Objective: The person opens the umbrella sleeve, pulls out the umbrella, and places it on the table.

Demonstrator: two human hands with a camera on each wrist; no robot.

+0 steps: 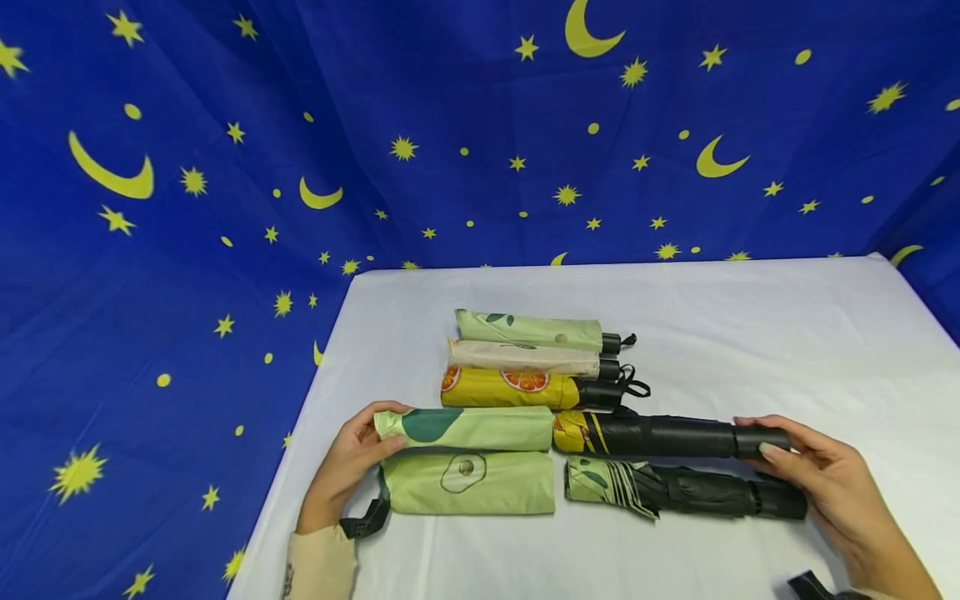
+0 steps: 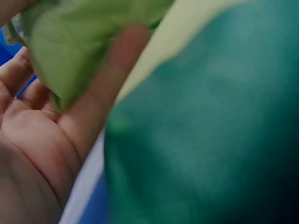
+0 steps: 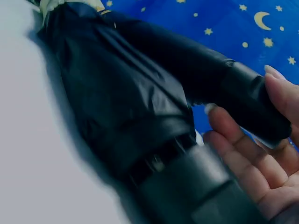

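Note:
In the head view my left hand [image 1: 352, 458] grips the left end of a pale green umbrella sleeve [image 1: 495, 429] with a dark green leaf print. In the left wrist view its green fabric [image 2: 70, 51] sits between thumb and fingers. My right hand [image 1: 832, 471] pinches the black handle end of a folded umbrella [image 1: 675, 435], whose yellow-printed tip meets the sleeve's right end. The right wrist view shows thumb and fingers around this black umbrella [image 3: 252, 98]. Nearer lie a second green sleeve [image 1: 502, 483] with an avocado print and a black folded umbrella [image 1: 697, 492] with green-striped fabric.
Behind the hands, a yellow umbrella [image 1: 502, 387] with orange slices, a cream one [image 1: 540, 358] and a pale green one [image 1: 540, 329] lie in a row, black handles to the right. A white cloth [image 1: 750, 333] covers the table; a blue star-patterned curtain [image 1: 450, 108] hangs behind.

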